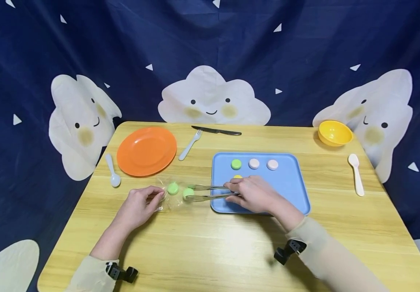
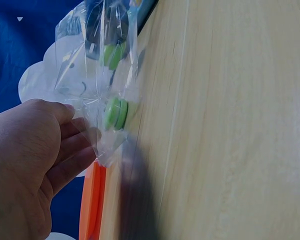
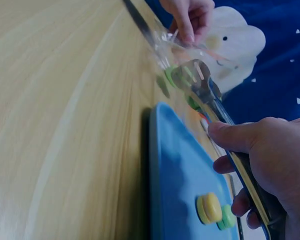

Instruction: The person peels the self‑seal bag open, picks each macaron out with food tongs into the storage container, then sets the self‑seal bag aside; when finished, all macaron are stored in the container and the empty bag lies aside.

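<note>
My left hand point(image 1: 140, 206) pinches the edge of a clear plastic bag point(image 2: 97, 102) between thumb and fingers. Two green macarons show in the bag: one point(image 1: 173, 188) nearer the left hand, the other point(image 1: 188, 193) at the tips of metal tongs point(image 3: 207, 95). With thumb and fingers, my right hand point(image 1: 255, 194) grips the tongs, which reach left from above the blue tray point(image 1: 286, 190) into the bag. On that tray lie a green macaron point(image 1: 236, 164), two pink macarons point(image 1: 254, 164) and a yellow macaron point(image 1: 238, 176), partly covered by the right hand in the head view.
An orange plate point(image 1: 146, 151) lies behind the bag, a pale spoon point(image 1: 114, 178) to its left. Toward the back are a pale fork point(image 1: 190, 145) and a black knife point(image 1: 217, 130). At the right sit a yellow bowl point(image 1: 335, 134) and a white spoon point(image 1: 357, 178).
</note>
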The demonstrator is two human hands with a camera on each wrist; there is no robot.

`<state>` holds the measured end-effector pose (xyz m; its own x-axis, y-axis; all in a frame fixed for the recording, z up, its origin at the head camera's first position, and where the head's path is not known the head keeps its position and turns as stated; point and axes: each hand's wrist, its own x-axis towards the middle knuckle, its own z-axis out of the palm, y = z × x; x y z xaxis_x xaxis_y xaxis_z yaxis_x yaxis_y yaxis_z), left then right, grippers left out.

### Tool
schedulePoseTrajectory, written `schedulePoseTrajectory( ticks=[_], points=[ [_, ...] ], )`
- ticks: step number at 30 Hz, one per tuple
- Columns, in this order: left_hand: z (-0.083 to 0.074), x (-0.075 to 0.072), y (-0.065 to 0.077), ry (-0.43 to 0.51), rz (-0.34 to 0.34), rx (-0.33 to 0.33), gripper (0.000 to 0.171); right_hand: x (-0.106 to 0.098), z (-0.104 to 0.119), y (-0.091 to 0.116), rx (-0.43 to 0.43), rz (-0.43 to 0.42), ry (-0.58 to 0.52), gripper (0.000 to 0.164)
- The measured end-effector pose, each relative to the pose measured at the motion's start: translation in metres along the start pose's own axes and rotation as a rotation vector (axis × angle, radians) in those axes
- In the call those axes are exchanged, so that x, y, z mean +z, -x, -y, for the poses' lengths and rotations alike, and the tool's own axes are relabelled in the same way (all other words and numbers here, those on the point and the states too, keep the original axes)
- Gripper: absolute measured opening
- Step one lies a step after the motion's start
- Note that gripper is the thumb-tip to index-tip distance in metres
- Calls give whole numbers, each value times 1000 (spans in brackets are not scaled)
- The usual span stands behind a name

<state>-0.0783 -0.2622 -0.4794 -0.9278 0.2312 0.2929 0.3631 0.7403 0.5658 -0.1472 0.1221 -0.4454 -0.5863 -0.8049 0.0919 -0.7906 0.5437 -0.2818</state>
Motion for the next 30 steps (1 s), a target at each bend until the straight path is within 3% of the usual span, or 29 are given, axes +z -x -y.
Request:
schedulePoseTrajectory(
  ticks=[8, 15, 21, 30],
  points=[
    [0, 1, -1, -21, -7, -7, 7, -12, -8, 15, 4, -48, -7, 31],
    [2, 1, -2, -21, -49, 15, 6, -28, -20, 41, 25, -133, 5, 30],
    [3, 2, -3, -29, -55, 37, 5, -40, -36, 76, 107, -184, 62, 36],
    [2, 3, -4, -37, -45, 39, 5, -49, -56, 127, 249, -174, 56, 40]
  ],
)
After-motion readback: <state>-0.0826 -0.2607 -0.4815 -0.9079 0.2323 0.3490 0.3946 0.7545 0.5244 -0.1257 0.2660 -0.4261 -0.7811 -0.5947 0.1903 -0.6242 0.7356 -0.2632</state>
